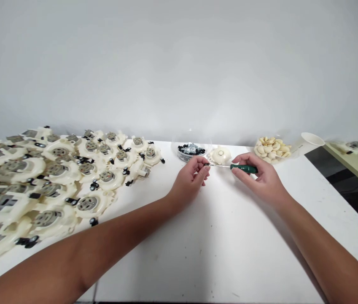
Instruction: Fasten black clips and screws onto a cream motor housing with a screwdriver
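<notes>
My right hand is closed round the green handle of a screwdriver, whose thin metal shaft points left. At the shaft's tip, my left hand pinches a small black piece, mostly covered by the fingers. Just behind the hands lies a round cream plastic housing on the white table. A clear round bowl stands behind my left hand, with small black parts and shiny screws in it.
Many cream housings with grey motors crowd the table's left side, small black pieces among them. At the back right are a container of pale cream discs and a tilted white cup. The table's right edge borders a dark gap.
</notes>
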